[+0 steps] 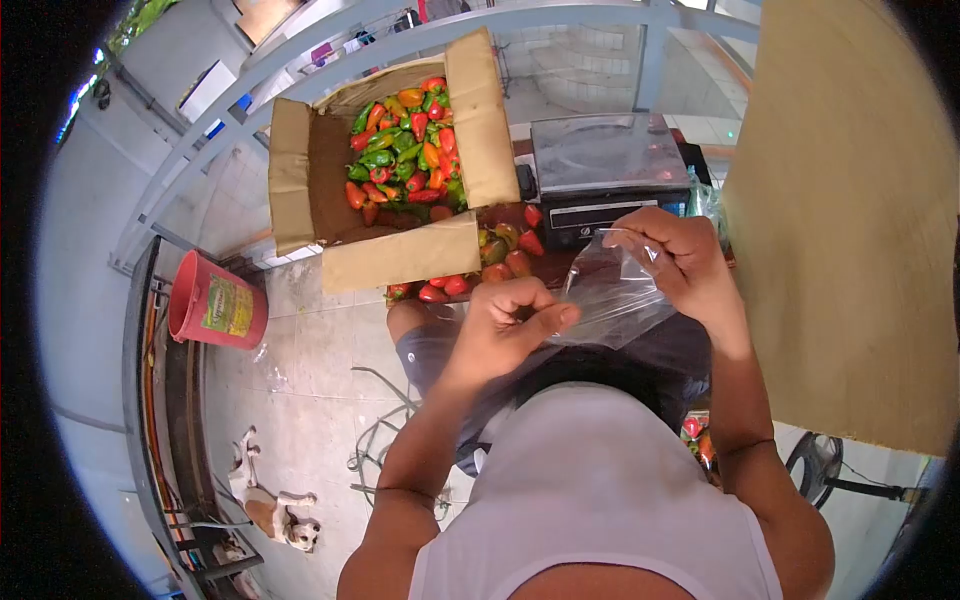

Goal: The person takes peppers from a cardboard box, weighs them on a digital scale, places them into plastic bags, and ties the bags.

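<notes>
A clear plastic bag (612,300) is stretched between my two hands above my lap. My left hand (510,325) pinches one side of it between thumb and fingers. On the other side, my right hand (685,262) grips the bag's upper edge. Just beyond my hands, a black weighing scale (610,165) with a flat metal top stands on the bench. To its left, a cardboard box (400,255) with its flaps spread holds many red, orange and green peppers (412,145). More red peppers (448,287) lie on the bench in front of the box.
A red bucket (218,300) with a label stands on the floor at left. A brown and white dog (275,510) lies below it, near loose grey strapping (375,440). A large cardboard panel (850,220) rises on my right, with a fan (815,465) beneath it.
</notes>
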The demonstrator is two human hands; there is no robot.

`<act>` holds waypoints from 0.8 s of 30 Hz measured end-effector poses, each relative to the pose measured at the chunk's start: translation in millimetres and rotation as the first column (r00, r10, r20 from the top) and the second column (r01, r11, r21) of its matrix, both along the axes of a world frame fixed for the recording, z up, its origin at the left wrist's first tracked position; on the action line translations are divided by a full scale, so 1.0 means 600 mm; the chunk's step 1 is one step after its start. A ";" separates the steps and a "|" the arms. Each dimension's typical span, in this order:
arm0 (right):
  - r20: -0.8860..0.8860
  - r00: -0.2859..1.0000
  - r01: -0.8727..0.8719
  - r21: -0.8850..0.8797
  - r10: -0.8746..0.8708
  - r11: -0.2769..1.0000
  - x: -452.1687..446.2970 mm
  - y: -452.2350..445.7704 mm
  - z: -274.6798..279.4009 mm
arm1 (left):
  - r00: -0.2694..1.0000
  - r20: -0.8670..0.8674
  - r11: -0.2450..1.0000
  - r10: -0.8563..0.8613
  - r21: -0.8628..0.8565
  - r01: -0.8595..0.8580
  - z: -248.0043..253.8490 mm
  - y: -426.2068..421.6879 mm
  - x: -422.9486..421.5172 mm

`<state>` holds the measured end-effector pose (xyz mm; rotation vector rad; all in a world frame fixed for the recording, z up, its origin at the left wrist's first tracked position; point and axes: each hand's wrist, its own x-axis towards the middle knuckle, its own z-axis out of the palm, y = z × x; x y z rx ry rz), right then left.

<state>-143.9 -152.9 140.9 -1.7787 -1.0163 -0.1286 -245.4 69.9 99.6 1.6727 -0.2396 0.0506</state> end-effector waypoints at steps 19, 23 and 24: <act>0.028 0.998 -0.058 -0.125 0.062 0.991 -0.004 0.002 -0.004 | 0.973 -0.116 0.947 -0.202 -0.278 0.163 -0.011 0.034 -0.004; 0.030 0.997 -0.064 -0.127 0.068 0.990 -0.007 0.002 0.004 | 0.949 -0.201 0.932 -0.244 -0.319 0.173 0.016 0.035 -0.002; 0.030 0.998 -0.058 -0.123 0.062 0.991 -0.008 0.001 0.004 | 0.941 -0.236 0.934 -0.244 -0.317 0.163 0.018 0.039 -0.001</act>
